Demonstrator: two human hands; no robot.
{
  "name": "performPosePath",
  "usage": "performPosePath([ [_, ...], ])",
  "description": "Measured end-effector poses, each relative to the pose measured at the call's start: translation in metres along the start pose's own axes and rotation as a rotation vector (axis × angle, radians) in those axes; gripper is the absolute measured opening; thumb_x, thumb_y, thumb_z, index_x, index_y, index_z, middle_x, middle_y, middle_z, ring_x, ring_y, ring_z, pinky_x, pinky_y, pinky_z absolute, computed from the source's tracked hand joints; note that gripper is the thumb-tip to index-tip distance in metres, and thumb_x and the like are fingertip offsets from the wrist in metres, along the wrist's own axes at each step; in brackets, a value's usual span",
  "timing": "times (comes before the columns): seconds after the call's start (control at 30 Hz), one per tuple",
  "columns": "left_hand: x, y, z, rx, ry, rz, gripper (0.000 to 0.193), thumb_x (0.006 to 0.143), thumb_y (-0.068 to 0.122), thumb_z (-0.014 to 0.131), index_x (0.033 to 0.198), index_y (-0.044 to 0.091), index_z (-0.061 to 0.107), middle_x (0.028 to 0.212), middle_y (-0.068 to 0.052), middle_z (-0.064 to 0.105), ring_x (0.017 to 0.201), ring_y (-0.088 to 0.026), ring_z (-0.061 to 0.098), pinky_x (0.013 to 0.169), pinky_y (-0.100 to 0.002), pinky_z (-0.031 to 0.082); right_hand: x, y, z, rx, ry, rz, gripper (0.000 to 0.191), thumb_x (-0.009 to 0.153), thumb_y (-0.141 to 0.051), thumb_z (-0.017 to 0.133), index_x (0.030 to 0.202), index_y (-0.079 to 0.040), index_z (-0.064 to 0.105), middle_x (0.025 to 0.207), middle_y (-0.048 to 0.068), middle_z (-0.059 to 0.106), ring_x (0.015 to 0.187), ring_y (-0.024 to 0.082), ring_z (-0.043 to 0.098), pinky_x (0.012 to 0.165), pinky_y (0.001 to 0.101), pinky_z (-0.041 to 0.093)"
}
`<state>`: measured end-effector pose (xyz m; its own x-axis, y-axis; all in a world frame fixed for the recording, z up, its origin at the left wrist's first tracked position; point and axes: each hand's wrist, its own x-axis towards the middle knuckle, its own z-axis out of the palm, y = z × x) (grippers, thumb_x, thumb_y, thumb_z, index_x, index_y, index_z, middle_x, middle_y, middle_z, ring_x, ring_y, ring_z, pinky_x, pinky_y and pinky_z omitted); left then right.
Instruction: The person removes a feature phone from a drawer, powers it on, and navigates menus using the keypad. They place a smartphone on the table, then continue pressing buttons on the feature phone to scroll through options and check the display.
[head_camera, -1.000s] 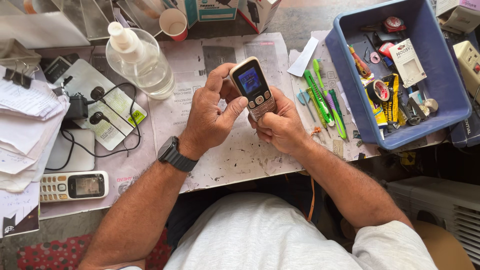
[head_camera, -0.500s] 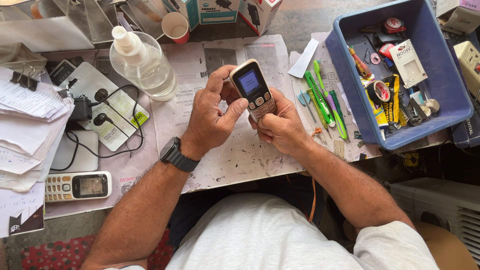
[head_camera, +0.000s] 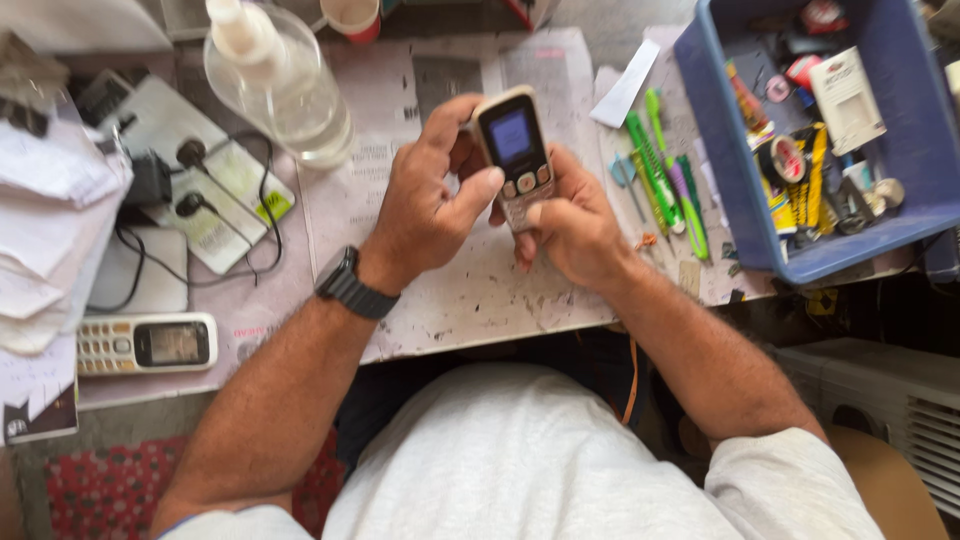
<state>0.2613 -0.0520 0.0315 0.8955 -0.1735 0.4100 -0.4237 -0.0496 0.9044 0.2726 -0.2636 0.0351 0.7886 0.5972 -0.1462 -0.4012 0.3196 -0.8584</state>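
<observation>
A small gold-coloured keypad phone (head_camera: 514, 150) with a lit blue screen is held upright over the newspaper-covered desk (head_camera: 460, 300). My left hand (head_camera: 430, 205), with a black watch on its wrist, grips the phone's left side, thumb lying near the keys. My right hand (head_camera: 570, 225) holds the phone's lower right part, its thumb on the keypad. Both hands touch each other around the phone.
A clear pump bottle (head_camera: 275, 85) and a red cup (head_camera: 352, 17) stand at the back. A white power strip (head_camera: 205, 190) with plugged cables and a white keypad phone (head_camera: 145, 343) lie left. Green screwdrivers (head_camera: 665, 180) lie right, beside a blue tray (head_camera: 905, 150) of tools.
The phone and both hands have stayed together. The view has shifted slightly, so they sit a little lower in the picture.
</observation>
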Motion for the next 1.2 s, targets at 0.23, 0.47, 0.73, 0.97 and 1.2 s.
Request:
performPosePath([
  [0.23,-0.001,-0.008,0.003,0.012,-0.041,-0.074,0.051,0.105,0.015,0.063,0.151,0.01,0.041,0.089,-0.004,0.073,0.076,-0.012,0.075,0.07,-0.028,0.064,-0.001,0.002,-0.005,-0.063,-0.007,-0.014,0.052,0.091,0.0,0.053,0.142,0.0,0.043,0.102,0.021,0.066,0.067,0.018,0.066,0.058,0.0304,0.06],
  [0.47,-0.002,-0.008,0.001,0.049,-0.041,-0.017,0.051,0.106,0.01,0.064,0.151,0.01,0.04,0.09,-0.005,0.074,0.077,-0.013,0.077,0.071,-0.027,0.065,0.001,0.002,-0.005,-0.134,-0.055,-0.061,0.064,0.087,0.002,0.055,0.15,0.001,0.04,0.105,0.021,0.066,0.077,0.019,0.068,0.06,0.0297,0.06],
  [0.73,0.003,0.003,0.001,0.031,-0.079,-0.067,0.06,0.097,0.007,0.063,0.151,0.006,0.037,0.091,-0.007,0.075,0.078,-0.014,0.08,0.071,-0.029,0.064,-0.001,0.008,-0.006,-0.127,-0.001,-0.068,0.056,0.091,-0.003,0.054,0.146,-0.001,0.042,0.109,0.013,0.064,0.094,0.019,0.07,0.062,0.0295,0.061],
  [0.97,0.003,0.007,0.001,0.036,-0.062,-0.078,0.061,0.094,0.006,0.064,0.15,0.005,0.039,0.091,-0.007,0.075,0.079,-0.016,0.079,0.071,-0.03,0.065,-0.001,0.012,-0.01,-0.113,-0.006,-0.064,0.052,0.094,-0.007,0.057,0.144,0.0,0.044,0.108,0.012,0.062,0.09,0.017,0.068,0.063,0.0304,0.062],
  [1.2,0.003,0.005,0.001,0.032,-0.071,-0.068,0.061,0.095,0.005,0.065,0.15,0.005,0.039,0.09,-0.007,0.075,0.074,-0.014,0.079,0.063,-0.026,0.065,0.0,0.011,-0.008,-0.138,0.004,-0.063,0.053,0.092,-0.004,0.056,0.143,-0.001,0.043,0.109,0.012,0.062,0.093,0.017,0.068,0.063,0.0292,0.062],
])
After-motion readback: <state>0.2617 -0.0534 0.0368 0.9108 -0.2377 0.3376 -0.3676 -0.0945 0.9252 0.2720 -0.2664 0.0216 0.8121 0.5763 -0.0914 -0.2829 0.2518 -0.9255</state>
